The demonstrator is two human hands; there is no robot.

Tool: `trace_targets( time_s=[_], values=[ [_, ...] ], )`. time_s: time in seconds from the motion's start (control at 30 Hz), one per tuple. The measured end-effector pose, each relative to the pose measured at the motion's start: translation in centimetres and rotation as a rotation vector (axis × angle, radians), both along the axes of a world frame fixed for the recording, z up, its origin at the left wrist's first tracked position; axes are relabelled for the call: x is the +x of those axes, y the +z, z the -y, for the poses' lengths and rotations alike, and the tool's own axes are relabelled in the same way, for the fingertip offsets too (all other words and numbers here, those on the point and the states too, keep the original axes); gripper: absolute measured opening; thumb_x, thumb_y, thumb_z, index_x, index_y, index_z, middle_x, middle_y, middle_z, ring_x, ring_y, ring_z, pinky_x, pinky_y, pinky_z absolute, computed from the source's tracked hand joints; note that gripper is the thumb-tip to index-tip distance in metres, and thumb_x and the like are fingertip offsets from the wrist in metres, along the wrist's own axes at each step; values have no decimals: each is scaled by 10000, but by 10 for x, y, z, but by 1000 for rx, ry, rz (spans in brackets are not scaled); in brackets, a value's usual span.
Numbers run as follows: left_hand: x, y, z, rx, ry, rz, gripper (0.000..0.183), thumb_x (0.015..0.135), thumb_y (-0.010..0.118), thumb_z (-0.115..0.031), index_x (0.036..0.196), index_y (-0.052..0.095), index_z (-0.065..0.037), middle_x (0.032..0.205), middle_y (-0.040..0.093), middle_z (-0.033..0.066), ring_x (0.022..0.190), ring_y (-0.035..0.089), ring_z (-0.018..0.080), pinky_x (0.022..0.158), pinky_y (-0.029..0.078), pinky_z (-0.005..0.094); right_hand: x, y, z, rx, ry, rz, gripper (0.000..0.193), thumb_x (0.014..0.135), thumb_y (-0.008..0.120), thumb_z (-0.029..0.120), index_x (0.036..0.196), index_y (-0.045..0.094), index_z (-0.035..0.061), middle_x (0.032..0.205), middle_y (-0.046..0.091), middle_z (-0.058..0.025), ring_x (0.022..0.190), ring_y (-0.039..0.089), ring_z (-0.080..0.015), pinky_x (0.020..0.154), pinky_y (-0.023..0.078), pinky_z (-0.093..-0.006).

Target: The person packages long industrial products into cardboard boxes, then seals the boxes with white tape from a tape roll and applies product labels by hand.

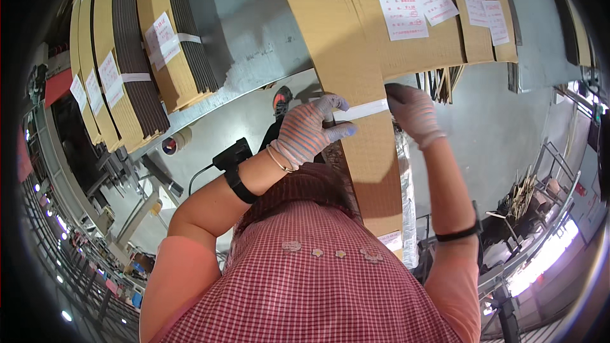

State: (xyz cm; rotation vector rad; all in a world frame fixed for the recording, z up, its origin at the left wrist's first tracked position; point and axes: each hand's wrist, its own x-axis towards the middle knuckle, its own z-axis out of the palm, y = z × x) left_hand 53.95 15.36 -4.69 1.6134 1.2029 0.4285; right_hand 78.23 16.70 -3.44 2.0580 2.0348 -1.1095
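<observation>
A long stack of flat brown cardboard [375,171] reaches from the table toward my body. Across it runs a white paper strap [367,110]. My left hand [311,128], in a striped knit glove with purplish fingertips, is at the stack's left edge by the strap's end. Its thumb and forefinger are spread apart, with nothing seen gripped between them. At the right edge, my gloved right hand [416,115] has its fingers curled in at the strap's other end. Its dark fingertips are partly hidden and slightly blurred.
Strapped cardboard bundles [127,57] with white labels lie on the grey metal table [254,32] at the left. More labelled cardboard [416,51] lies ahead. A tape roll [176,143] is below the table's left part. Wooden sticks [522,194] are piled at the right.
</observation>
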Motion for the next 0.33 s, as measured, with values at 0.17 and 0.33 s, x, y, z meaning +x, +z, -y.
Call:
trace_targets(
  time_s=[0.17,0.33],
  values=[
    [-13,-14,-9,-63,144,61,366,804,758,-279,1045,591,-60,736,598,14,662,552,97,602,458,271,9,-30,26,-141,-504,-358,331,891,599,287,1130,638,62,899,669,-169,805,640,-315,761,501,-377],
    [-19,-16,-65,-387,532,276,462,884,628,-419,1124,564,-29,966,595,53,906,549,130,736,481,288,-26,17,32,-184,-238,-389,602,906,615,323,1425,401,105,1031,662,-163,973,635,-286,904,462,-344]
  ],
)
